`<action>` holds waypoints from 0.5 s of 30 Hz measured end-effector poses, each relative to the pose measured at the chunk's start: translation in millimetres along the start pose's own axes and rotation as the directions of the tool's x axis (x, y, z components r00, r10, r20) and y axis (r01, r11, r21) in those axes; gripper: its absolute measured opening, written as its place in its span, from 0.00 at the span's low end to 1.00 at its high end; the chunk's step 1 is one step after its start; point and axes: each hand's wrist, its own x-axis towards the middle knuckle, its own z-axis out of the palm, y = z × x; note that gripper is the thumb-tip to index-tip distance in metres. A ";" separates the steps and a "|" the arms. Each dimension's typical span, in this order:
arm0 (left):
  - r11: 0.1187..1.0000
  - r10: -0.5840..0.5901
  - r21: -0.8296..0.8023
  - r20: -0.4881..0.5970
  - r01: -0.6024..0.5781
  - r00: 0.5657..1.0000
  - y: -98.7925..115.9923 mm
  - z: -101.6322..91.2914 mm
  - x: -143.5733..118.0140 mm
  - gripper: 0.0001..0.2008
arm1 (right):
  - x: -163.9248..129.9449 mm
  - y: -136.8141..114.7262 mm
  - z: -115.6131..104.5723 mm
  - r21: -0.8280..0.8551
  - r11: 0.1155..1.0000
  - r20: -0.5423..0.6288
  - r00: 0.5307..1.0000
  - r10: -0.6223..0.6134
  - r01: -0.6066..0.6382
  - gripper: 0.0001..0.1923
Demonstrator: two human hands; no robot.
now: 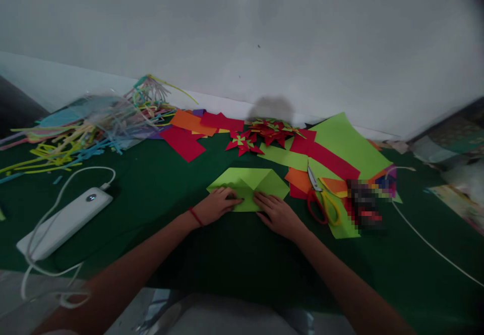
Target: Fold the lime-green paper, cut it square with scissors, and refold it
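A folded sheet of light green paper (pixel 245 176) lies on the green tabletop, its left and right ends folded to points. On its left part rests my left hand (pixel 217 205), fingers laid across the paper and thumb near the front edge. My right hand (pixel 278 215) lies over the right part with its fingers stretched out flat. Both hands press the paper from above, a small gap between them. Just right of my right hand are scissors (pixel 321 205) with one red and one yellow handle loop, lying on paper pieces.
Red and green paper stars (pixel 270 130) are piled at the back, by a white wall. Red sheets (pixel 185 143) and a large green sheet (pixel 344 138) flank them. Fuzzy craft stems (pixel 56 151) lie far left. A white power bank (pixel 64 224) with a cable sits at front left.
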 end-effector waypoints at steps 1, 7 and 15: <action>1.000 0.020 -0.007 -0.008 -0.020 1.000 0.7 -0.6 -1.6 0.18 | 0.4 2.3 -1.2 0.000 1.000 0.014 1.000 -0.014 0.014 0.24; 0.992 0.085 0.096 -0.069 -0.078 0.994 19.4 5.3 1.5 0.14 | 1.2 14.0 -2.0 0.007 0.997 0.051 0.996 -0.072 0.072 0.28; 0.980 -0.175 -0.111 -0.111 0.163 0.978 9.5 5.3 21.2 0.11 | 4.2 28.4 5.6 0.239 0.948 -0.095 0.967 0.237 -0.209 0.10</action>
